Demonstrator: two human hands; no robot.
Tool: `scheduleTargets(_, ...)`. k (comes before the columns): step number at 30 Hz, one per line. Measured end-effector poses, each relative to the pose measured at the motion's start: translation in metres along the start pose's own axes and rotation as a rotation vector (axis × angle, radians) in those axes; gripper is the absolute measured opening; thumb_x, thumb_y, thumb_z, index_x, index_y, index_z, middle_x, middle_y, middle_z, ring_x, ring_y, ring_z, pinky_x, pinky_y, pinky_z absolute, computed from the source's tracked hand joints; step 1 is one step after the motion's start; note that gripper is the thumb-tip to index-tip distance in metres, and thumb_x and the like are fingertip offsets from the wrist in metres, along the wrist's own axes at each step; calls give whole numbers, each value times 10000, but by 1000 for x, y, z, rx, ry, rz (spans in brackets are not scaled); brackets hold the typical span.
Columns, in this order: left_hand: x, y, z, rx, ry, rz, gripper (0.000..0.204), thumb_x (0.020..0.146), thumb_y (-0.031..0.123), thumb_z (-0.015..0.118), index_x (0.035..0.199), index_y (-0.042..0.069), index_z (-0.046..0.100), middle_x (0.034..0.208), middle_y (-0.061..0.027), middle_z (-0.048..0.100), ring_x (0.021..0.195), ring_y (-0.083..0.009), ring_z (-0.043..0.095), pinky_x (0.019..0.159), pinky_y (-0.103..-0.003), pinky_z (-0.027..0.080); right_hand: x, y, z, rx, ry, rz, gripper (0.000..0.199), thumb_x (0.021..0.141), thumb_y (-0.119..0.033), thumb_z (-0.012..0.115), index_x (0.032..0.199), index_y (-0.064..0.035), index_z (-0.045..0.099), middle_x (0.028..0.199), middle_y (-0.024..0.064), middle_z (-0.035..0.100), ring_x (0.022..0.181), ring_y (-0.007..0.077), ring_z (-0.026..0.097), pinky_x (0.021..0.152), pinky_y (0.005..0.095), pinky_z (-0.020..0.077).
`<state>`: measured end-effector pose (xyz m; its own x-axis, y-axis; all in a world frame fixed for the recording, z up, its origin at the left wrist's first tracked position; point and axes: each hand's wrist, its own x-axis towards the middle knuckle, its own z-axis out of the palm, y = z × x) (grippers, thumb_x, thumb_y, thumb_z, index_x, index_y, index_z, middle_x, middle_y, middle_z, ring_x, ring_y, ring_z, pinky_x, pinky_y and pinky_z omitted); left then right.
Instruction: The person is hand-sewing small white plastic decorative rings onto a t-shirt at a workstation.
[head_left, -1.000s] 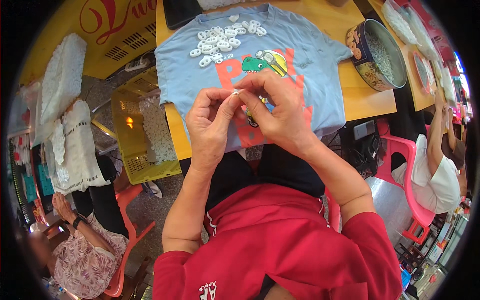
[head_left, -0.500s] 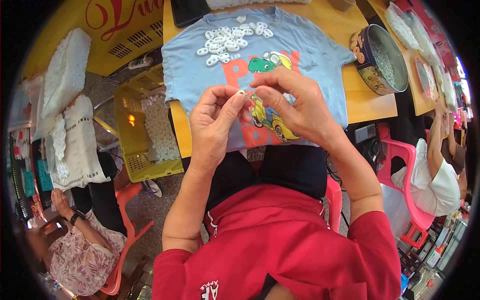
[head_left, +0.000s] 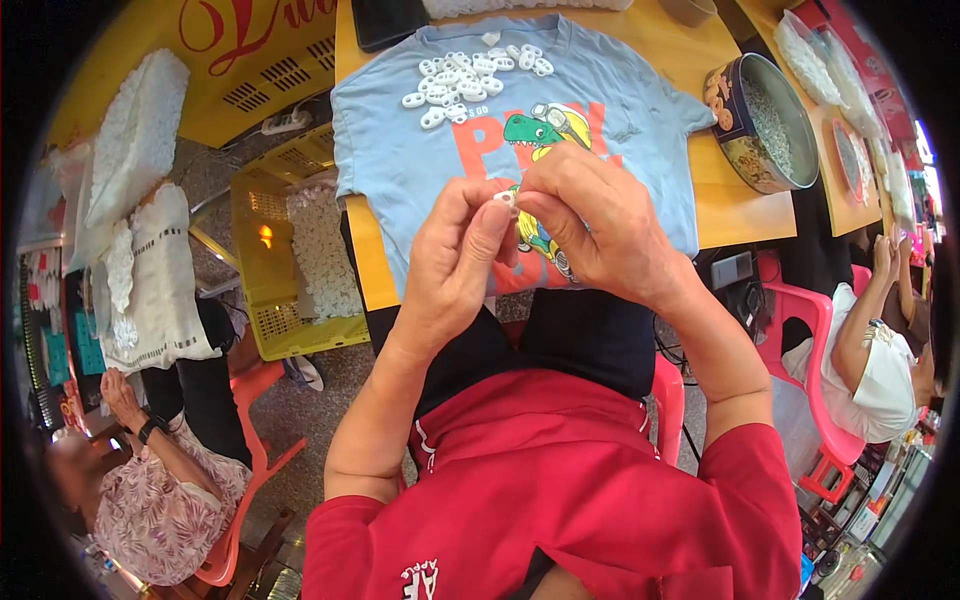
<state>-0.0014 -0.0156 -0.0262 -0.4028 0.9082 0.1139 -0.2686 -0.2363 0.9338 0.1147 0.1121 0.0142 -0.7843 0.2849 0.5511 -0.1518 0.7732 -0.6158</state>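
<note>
Both hands meet just above the near edge of the table. The left hand point(head_left: 455, 262) has its thumb and forefinger pressed together on a small white plastic piece point(head_left: 506, 198), and the right hand point(head_left: 592, 222) pinches the same piece from the other side, its fingers curled over it so that most of it is hidden. What exactly the fingertips do to the piece cannot be made out.

Compared with a second ago, the hands have drawn closer to the body and a little lower, and the pinch looks tighter; the right hand now covers more of the piece than it did. My reading is that the piece is being pressed or snapped between the fingers, with the work on it about midway rather than done.

Under the hands lies a light blue T-shirt point(head_left: 420, 170) with a dinosaur print, spread flat on the yellow table point(head_left: 715, 205). Near its collar sits a heap of white pieces point(head_left: 470, 78), well apart from the hands. To the right stands a round tin point(head_left: 745, 150) holding small grey parts. Left of the table, on the floor, is a yellow crate point(head_left: 262, 300) with more white pieces. A seated person in a flowered top point(head_left: 155, 510) is at lower left, another in white point(head_left: 880, 370) at right.
</note>
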Motion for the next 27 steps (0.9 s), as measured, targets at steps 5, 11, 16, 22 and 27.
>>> scheduleTargets(5,-3,4,0,243,-43,144,144,1008,140,457,988,9,512,757,-10,501,632,-74,432,579,-216,390,-2,-5,-2,-92,-51,-69,88,860,-15,622,843,16,541,726,117,544,628,284,544,543,358,431)
scheduleTargets(11,-7,-1,4,265,-14,193,140,1005,121,455,957,9,524,752,-1,486,613,-66,413,559,-216,377,-6,-6,4,-7,-37,-59,92,863,-13,616,833,17,535,712,117,530,623,286,538,542,358,428)
scheduleTargets(16,-4,-8,9,64,36,79,198,1027,178,406,967,31,525,726,11,477,627,-67,407,576,-228,366,-12,-1,17,9,32,21,68,879,-11,596,849,13,541,713,120,525,630,284,536,554,358,431)
scheduleTargets(22,2,-4,1,-130,-1,-16,164,1018,162,434,961,41,530,706,37,447,600,-42,400,542,-204,361,-5,1,2,-1,-111,127,82,924,-67,554,876,-1,554,773,129,559,693,308,559,610,375,447)
scheduleTargets(27,0,-1,2,-197,-31,-15,175,1019,164,431,929,40,515,699,32,430,605,-49,388,549,-207,363,-1,-2,-14,-28,-195,118,112,939,-105,534,892,-5,550,807,130,574,733,333,571,628,387,458)
